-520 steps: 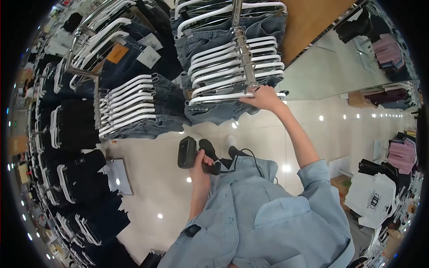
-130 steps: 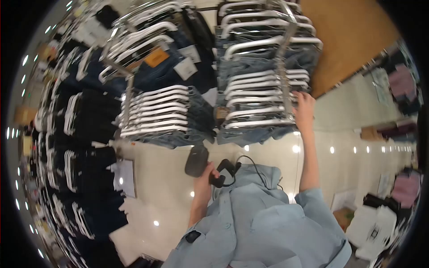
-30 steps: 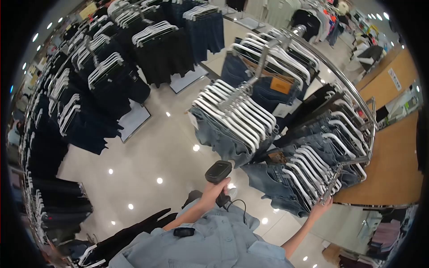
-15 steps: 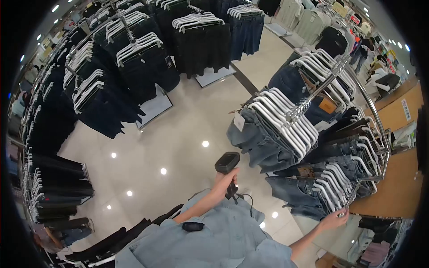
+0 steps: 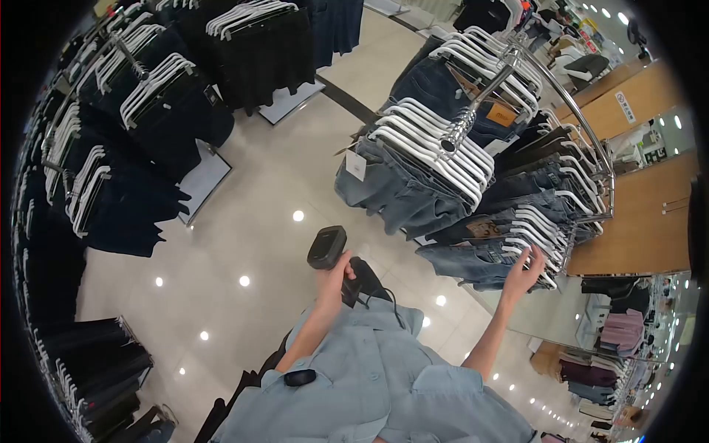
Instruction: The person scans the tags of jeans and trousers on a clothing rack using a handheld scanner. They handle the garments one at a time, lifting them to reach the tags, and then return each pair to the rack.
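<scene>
Denim shorts [image 5: 473, 262] at 3 o'clock: right hand [image 5: 523, 272] spread at hangers [image 5: 543, 240], left hand [image 5: 336, 279] grips scanner [image 5: 327, 247]; likely mid-scanning, next needs a tag exposed.

Scanner [image 5: 327, 247] handle out of sight inside the left hand [image 5: 337, 278]; print on white tag [image 5: 356, 165] illegibly small.

The scanner [image 5: 327, 247] in the left hand [image 5: 336, 279] is matt black plastic. At two o'clock, smooth white plastic hangers [image 5: 436, 151] carry rough blue denim [image 5: 391, 199] on a shiny metal rail [image 5: 480, 96] — the floor [image 5: 266, 177] is glossy tile, the panel [image 5: 635, 221] at three o'clock matt wood.
</scene>
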Motion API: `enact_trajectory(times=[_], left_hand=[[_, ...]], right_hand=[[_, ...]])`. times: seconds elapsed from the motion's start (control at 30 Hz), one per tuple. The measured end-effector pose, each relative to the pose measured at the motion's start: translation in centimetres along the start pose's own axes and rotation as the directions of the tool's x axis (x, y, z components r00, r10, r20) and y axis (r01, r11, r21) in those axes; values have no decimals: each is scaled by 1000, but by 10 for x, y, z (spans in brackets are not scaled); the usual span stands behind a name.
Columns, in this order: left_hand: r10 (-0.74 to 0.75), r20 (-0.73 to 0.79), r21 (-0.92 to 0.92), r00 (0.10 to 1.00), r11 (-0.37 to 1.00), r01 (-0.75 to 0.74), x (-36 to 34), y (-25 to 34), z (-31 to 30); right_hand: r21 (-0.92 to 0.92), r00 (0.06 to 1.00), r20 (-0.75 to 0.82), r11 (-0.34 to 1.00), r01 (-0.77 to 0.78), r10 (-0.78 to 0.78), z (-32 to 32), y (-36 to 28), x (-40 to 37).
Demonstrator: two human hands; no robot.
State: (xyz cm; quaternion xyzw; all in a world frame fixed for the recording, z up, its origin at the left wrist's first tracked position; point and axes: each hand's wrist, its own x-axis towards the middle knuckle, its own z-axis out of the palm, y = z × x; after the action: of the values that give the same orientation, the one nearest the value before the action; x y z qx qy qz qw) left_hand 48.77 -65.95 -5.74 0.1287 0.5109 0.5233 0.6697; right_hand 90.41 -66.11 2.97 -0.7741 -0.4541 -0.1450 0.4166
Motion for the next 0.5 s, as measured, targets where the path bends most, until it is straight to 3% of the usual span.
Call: enact_trajectory(times=[0.17, 0.23, 0.4, 0.5], left_hand=[[23, 17, -2, 1000, 1000, -23, 2, 8, -5], [28, -6, -15, 1000, 999, -28, 3, 13, -8], [46, -61, 1, 997, 999, -46, 19, 25, -17], [-20, -103, 3, 995, 1000, 21, 32, 34, -8]], right_hand=[[105, 994, 102, 993, -50, 39, 40, -22, -2], [138, 989, 147, 990, 15, -35, 62, -34, 0], [273, 965, 262, 960, -68, -6, 121, -83, 15], [270, 961, 255, 962, 33, -105, 152, -93, 27]])
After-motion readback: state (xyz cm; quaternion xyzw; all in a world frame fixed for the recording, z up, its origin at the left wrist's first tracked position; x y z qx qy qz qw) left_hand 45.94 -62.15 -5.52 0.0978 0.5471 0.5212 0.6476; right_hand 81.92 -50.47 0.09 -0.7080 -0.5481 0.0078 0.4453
